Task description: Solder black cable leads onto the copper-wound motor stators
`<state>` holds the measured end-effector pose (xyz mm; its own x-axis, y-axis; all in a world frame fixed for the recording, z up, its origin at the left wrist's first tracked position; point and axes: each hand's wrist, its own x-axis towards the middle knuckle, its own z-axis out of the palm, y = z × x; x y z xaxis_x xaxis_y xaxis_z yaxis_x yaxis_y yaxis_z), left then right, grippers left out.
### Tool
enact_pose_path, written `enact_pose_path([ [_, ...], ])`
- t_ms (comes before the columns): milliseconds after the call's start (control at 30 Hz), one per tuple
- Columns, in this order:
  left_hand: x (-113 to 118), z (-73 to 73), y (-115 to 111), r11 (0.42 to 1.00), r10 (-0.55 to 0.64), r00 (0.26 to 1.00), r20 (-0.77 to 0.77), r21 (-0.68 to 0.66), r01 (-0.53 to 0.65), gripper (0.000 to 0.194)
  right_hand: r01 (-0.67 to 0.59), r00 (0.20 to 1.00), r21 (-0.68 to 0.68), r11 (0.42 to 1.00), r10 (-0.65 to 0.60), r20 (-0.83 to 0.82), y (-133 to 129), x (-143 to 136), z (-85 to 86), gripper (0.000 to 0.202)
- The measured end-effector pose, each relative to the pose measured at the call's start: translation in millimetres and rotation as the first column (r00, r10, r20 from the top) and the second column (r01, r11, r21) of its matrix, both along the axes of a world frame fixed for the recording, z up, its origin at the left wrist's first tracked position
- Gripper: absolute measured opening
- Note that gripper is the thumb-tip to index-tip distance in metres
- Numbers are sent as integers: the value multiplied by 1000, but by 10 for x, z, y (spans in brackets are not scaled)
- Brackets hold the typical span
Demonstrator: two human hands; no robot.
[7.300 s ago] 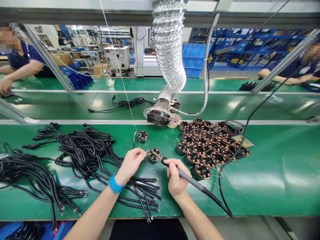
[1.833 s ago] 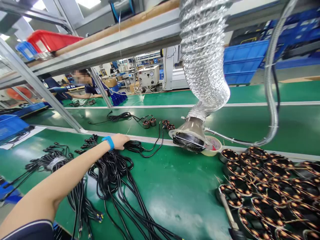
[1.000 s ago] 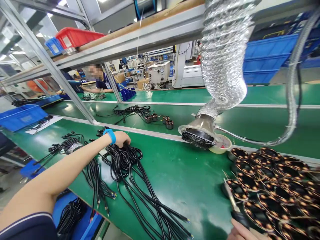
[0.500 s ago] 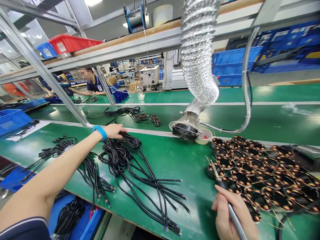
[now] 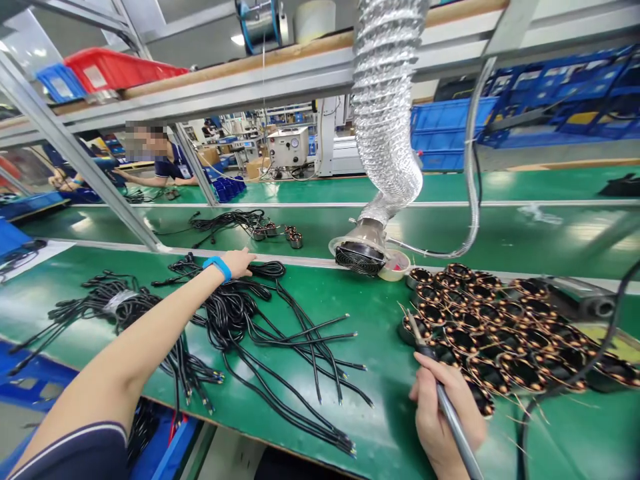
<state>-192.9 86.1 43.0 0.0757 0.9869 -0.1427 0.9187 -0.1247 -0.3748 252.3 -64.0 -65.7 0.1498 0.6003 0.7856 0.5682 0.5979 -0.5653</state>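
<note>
My left hand (image 5: 240, 263), with a blue band on the wrist, reaches over the far end of a pile of black cables (image 5: 230, 313). Its fingers are bent down beside a cable loop, and whatever they grip is hidden. In my right hand (image 5: 445, 407) is a soldering iron (image 5: 453, 417), held like a pen. The iron's tip is at the leftmost of the copper-wound rings (image 5: 415, 328), which stand close together on the green bench. A second cable bundle (image 5: 120, 303), tied with a clear wrap, lies partly behind my left forearm.
A fume extractor (image 5: 361, 257) hangs from a silver duct (image 5: 387, 113), beside a small round dish (image 5: 395, 265). Beyond the rail (image 5: 320, 263) lie more cables (image 5: 230, 221) and a few rings (image 5: 295, 239). A co-worker (image 5: 167, 160) sits at the far left.
My left hand has moved slightly toward the far rail, and the cables near it have shifted and spread. My right hand keeps the iron at the same ring. The whole view has shifted a little.
</note>
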Motion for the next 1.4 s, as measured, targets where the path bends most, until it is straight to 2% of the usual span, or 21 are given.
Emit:
enact_pose_path([
  [100,193,-94,-45,999,-40,999,22,27,39,36,-13,1000,-21,1000,12,-29,-18,5,16,24],
  [167,312,-152,-104,995,-94,994,53,-8,95,30,-22,998,-36,999,20,-56,-31,4,37,25],
  [333,518,-318,-205,969,-201,967,155,-116,220,34,-26,1000,-9,1000,26,-7,-37,-14,46,24],
  [433,557,-348,-220,952,-231,952,201,-154,264,34,-33,999,-6,999,33,6,-42,-19,37,24],
  [600,501,-321,-289,937,-188,937,295,-232,261,47,-14,999,-22,1000,13,-41,-57,-18,29,24],
  [700,522,-339,-348,957,-162,950,266,-191,216,52,-23,999,-35,999,21,-49,-60,-22,15,24],
  [767,593,-363,-377,963,-184,943,277,-140,229,46,-20,999,-38,999,18,-48,-60,-24,8,23],
  [867,731,-396,-399,954,-226,899,375,-101,282,34,-8,999,-43,999,6,-45,-59,-24,4,22],
  [967,803,-422,-401,966,-187,877,442,-81,247,24,4,999,-51,999,-6,-35,-62,-20,8,21],
  [1167,745,-501,-380,970,-130,842,523,-107,216,35,-12,999,-50,999,11,-36,-73,-30,18,23],
  [1267,755,-541,-369,977,-143,860,490,-67,201,25,-2,1000,-46,999,1,-29,-72,-31,8,22],
  [1333,750,-522,-372,970,-143,861,489,-105,221,19,-3,1000,-44,999,2,-28,-70,-27,2,23],
  [1400,715,-457,-394,937,-135,837,530,-206,282,20,-11,999,-41,999,10,-33,-70,-22,3,23],
])
